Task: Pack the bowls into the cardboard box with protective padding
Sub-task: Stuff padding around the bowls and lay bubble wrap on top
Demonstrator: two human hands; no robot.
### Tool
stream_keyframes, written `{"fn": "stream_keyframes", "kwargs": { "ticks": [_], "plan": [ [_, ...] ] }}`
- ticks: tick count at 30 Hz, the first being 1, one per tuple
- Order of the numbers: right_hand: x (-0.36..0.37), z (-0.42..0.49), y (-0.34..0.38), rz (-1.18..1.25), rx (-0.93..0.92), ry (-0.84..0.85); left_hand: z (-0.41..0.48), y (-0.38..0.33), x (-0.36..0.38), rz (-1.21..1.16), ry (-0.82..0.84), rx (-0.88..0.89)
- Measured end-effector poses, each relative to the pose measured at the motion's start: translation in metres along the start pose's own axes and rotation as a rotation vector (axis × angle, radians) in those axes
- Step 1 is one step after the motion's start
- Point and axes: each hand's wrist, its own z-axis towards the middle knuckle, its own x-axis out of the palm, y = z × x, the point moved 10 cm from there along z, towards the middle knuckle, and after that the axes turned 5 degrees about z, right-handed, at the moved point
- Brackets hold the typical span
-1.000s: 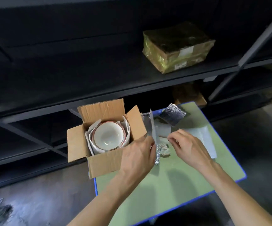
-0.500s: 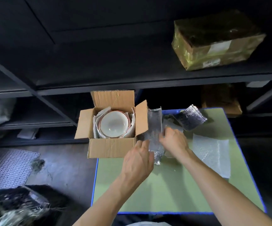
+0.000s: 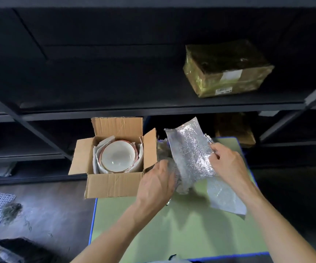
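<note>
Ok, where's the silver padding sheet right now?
Head view, right of centre: the silver padding sheet is held over the green table by the left hand and right hand, just right of the open cardboard box.

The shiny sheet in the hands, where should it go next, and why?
Probably left, to lie over the bowl in the box. The left hand and right hand hold the shiny sheet up beside the open box; the bowl has white paper round its sides but nothing on top.
</note>
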Motion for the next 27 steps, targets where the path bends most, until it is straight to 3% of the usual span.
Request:
{"fn": "stream_keyframes", "kwargs": {
  "ticks": [5, 12, 20, 27],
  "plan": [
    [-0.016, -0.004, -0.016, 0.015, 0.114, -0.015, 0.009, -0.015, 0.001, 0.052, 0.028, 0.057],
    [0.012, -0.02, 0.018, 0.203, 0.019, 0.11, 0.021, -0.025, -0.004, -0.45, 0.134, -0.098],
    [0.018, -0.017, 0.042, 0.495, -0.043, 0.213, 0.023, -0.009, -0.017, -0.484, 0.032, -0.173],
    [0.034, -0.01, 0.052, 0.351, -0.06, 0.161, 0.018, -0.003, -0.026, -0.525, -0.018, -0.154]
  ]
}}
